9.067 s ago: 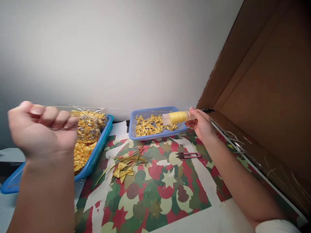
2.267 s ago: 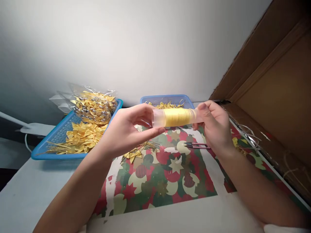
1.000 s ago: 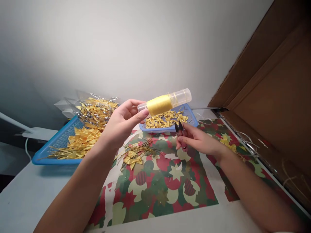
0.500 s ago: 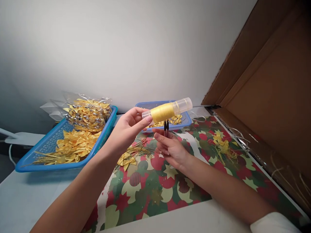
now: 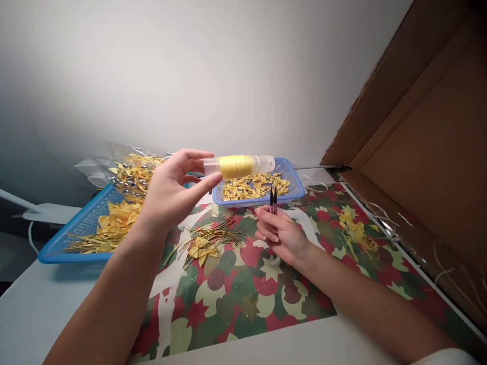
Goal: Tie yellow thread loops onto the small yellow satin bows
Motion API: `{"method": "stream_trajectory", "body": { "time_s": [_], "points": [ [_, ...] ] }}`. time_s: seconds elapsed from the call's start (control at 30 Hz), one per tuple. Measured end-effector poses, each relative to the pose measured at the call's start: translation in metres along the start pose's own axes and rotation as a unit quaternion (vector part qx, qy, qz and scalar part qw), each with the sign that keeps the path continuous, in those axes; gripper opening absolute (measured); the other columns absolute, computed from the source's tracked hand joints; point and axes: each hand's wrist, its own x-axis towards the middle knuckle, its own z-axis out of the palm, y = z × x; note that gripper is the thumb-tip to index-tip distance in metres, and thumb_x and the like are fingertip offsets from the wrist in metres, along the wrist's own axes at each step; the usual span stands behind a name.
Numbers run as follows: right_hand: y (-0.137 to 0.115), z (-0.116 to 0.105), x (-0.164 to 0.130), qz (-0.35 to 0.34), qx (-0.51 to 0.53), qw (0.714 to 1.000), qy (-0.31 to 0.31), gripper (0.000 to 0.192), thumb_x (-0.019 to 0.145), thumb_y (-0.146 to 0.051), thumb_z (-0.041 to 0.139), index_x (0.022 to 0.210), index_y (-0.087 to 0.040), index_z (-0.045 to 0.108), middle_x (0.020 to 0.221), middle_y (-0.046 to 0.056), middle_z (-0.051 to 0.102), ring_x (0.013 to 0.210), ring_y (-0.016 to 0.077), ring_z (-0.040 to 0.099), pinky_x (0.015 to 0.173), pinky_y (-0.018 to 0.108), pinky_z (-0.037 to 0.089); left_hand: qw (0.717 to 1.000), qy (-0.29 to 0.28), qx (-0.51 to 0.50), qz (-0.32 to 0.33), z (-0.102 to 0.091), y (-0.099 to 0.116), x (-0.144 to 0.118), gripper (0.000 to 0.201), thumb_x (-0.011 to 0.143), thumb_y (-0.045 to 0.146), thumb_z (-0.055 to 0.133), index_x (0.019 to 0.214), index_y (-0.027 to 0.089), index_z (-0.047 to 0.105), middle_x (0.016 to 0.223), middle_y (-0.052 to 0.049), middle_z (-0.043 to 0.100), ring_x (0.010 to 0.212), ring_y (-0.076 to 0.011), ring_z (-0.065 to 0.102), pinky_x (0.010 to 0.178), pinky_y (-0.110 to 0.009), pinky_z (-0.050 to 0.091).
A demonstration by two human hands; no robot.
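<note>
My left hand [image 5: 173,195] grips one end of a spool of yellow thread [image 5: 236,166], held sideways above the far part of the table. Its clear plastic core sticks out at both ends. Lower and to the right, my right hand [image 5: 283,234] is closed around small thread snips [image 5: 273,198], whose dark blades point up. Thumb and forefinger of that hand are pinched together, and a faint thread seems to run from them. Between my arms lies a bundle of gold wire stems [image 5: 222,235] with a yellow ribbon flower [image 5: 203,250] at its near end.
Behind the spool stands a small blue basket [image 5: 258,203] of yellow ribbon pieces. A larger blue basket [image 5: 81,223] at left holds more, with a filled plastic bag [image 5: 131,172] on top. Thread scraps [image 5: 355,230] lie at right, beside a cardboard box [image 5: 426,111].
My left hand has drawn the spool to the left and levelled it, away from my right hand. My right hand has shifted slightly right and down in view.
</note>
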Motion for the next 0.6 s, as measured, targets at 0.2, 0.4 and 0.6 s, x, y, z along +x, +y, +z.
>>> {"method": "stream_trajectory", "body": {
  "time_s": [0.2,0.4,0.6],
  "points": [
    [-0.008,-0.002,-0.002,-0.017,-0.030,0.999,0.022,0.029,0.064,-0.036,0.080,0.064,-0.020,0.056,0.038,-0.014,0.028,0.036,0.0031,0.017,0.046,0.023,0.025,0.997,0.014,-0.073,-0.015,-0.011,0.003,0.002,0.030,0.077,0.035,0.079,0.103,0.027,0.068,0.093,-0.002,0.071,0.090,-0.0182,0.065,0.078,-0.031,0.050],
    [-0.001,-0.008,0.003,0.011,-0.062,0.997,0.035,0.034,0.061,-0.039,0.083,0.068,-0.019,0.057,0.041,-0.013,0.030,0.037,0.0029,0.021,0.046,0.023,0.026,0.990,-0.004,-0.132,-0.040,-0.013,-0.004,0.009,0.019,0.079,0.041,0.073,0.088,0.024,0.071,0.084,-0.001,0.067,0.073,-0.0138,0.058,0.067,-0.028,0.048],
    [-0.007,-0.018,0.008,-0.011,-0.036,0.998,0.042,0.036,0.067,-0.035,0.079,0.062,-0.020,0.047,0.040,-0.014,0.025,0.038,0.0030,0.019,0.049,0.022,0.030,0.994,-0.036,0.000,-0.105,-0.035,-0.004,0.015,0.034,0.073,0.052,0.070,0.067,0.019,0.063,0.057,0.000,0.051,0.056,-0.0139,0.046,0.054,-0.029,0.036]
  ]
}}
